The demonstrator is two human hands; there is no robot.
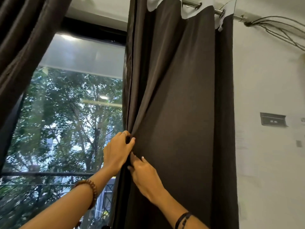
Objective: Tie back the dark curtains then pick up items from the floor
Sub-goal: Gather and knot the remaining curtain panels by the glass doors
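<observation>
In the head view, the left hand (118, 151) had its fingers and thumb curled round the inner edge of the right curtain (181, 104), bunching the cloth into folds that fanned upward from the grip. The right hand (145, 174) lay just below and beside it, fingers pressed into the same edge; whether it pinched the cloth or only pushed it could not be told. The other curtain (21, 47) hung well off to the left of both hands, past the window (66, 121), not gathered. No tie-back showed anywhere near the hands, and the floor with its items was out of sight. The likely trouble was the gather slipping: only the edge was held, so the broad cloth to the right of the hands could fall loose once one hand let go to reach for a tie. A hard pull downward could also strain the rings on the rod (217, 11) above.
</observation>
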